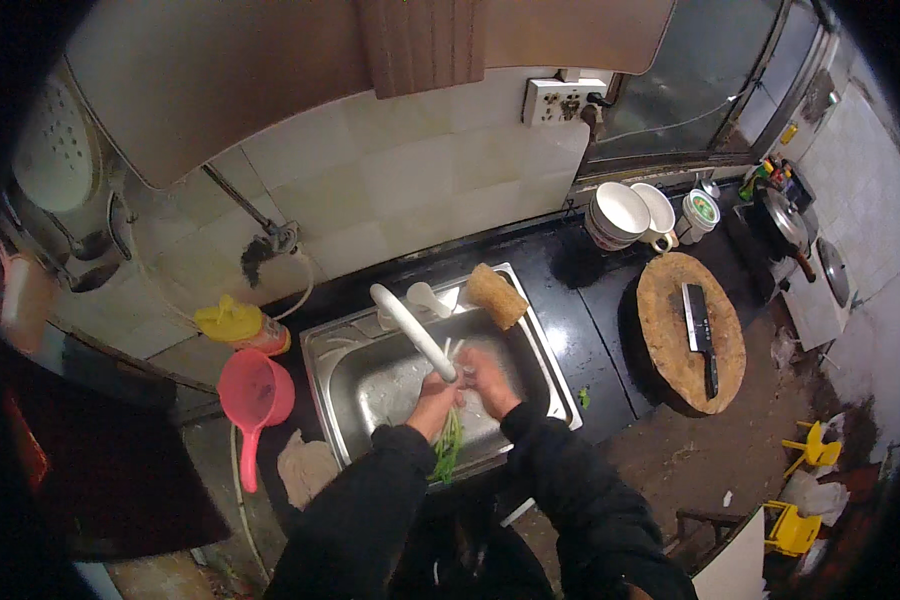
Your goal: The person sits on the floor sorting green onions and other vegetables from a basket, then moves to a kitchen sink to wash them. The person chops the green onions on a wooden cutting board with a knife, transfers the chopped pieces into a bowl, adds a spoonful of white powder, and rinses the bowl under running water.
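In a steel sink [560,395], my left hand [438,400] is closed on a bunch of green onions [446,450], their leaves hanging down toward the near rim. My right hand [485,375] is closed around the pale ends of the same bunch, just right of the white faucet spout [410,320], with water over the fingers. Part of the bunch is hidden by my hands and the spout. A tan loofah [497,295] lies at the sink's back right corner.
At left are a pink dipper [255,400], a yellow-capped bottle [245,325] and a cloth [305,465]. At right a round wooden board [670,295] holds a cleaver [700,320]. Behind are bowls [620,210], a lidded pan [780,220] and a window. Small yellow chairs [810,445] stand below.
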Demonstrator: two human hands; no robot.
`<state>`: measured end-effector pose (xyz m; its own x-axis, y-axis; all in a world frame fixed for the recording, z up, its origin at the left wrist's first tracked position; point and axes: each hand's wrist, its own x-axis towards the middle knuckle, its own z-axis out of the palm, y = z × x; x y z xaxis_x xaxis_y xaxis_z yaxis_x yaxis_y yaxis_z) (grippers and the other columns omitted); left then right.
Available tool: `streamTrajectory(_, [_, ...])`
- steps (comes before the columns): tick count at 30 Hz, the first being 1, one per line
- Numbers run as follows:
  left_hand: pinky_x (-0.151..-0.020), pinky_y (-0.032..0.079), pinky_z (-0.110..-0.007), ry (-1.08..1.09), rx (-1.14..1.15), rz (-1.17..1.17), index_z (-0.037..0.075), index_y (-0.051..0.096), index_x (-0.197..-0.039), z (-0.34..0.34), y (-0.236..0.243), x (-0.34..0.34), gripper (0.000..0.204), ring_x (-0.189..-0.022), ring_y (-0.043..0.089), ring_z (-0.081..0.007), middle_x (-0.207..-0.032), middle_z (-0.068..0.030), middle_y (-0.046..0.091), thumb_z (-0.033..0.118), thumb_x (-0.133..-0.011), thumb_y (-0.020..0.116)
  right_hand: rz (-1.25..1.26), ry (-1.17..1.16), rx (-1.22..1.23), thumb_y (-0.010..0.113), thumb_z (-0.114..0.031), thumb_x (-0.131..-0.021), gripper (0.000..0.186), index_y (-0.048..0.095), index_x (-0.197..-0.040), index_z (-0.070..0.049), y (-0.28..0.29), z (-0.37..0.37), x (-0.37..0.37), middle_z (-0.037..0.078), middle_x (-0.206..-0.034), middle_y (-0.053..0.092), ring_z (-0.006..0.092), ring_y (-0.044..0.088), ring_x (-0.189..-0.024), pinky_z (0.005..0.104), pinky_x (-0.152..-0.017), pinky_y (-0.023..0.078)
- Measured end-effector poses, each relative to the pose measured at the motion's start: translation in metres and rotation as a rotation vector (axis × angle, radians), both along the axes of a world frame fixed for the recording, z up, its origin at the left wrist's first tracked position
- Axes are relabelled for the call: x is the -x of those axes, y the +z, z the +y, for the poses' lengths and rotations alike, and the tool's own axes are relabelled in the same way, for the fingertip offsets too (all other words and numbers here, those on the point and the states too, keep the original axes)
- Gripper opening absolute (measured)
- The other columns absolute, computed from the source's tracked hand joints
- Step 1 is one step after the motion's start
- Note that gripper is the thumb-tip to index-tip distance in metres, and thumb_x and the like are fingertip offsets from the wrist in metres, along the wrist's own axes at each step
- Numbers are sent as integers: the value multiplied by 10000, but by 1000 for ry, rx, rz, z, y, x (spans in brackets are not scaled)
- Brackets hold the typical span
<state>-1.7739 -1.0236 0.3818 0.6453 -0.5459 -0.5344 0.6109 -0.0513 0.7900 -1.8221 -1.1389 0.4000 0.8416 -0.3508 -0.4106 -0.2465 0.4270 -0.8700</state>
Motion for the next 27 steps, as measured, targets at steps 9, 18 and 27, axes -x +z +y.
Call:
streamTrajectory(9, [-796,501,-499,-459,-705,-1115,15,532,-1189,12,18,2,361,-1036,600,-412,-1094,-253,619,206,-886,568,-80,308,341,547,-234,-939,315,562,-1163,-13,-29,25,-19,84,-980,603,200,550,-909,333,-858,435])
streamTrajectory(18, [-790,494,-495,-204,-596,-774,104,584,-1183,6,-1,4,426,-941,628,-430,-1027,-198,673,418,-915,481,-207,-188,96,434,-270,-1011,279,559,-1039,-22,26,15,-23,81,-908,616,207,595,-862,338,-804,469])
streamTrajectory(27, [-586,393,-292,441,179,-330,96,529,-819,-21,-2,-2,300,-659,499,-107,-718,5,531,355,-960,585,10,-310,179,387,-330,-1019,350,492,-1226,-68,36,24,38,91,-1114,605,207,563,-1042,364,-891,451])
